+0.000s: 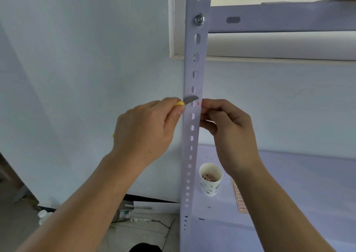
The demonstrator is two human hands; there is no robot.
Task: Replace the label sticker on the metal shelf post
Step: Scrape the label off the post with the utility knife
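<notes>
My left hand (pixel 150 128) grips a yellow-handled knife (pixel 189 99), its blade laid across the post (pixel 189 155). Red sticker scraps (pixel 198 103) cling at the blade's 5 o'clock. My right hand (pixel 229 128) curls against the post's 3 o'clock edge; I cannot tell whether it pinches anything. A paper cup (pixel 211 179) stands at that hand's 6 o'clock.

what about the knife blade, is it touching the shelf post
Touching. The head view shows the knife blade lying flat against the shelf post face, no gap between them.
</notes>
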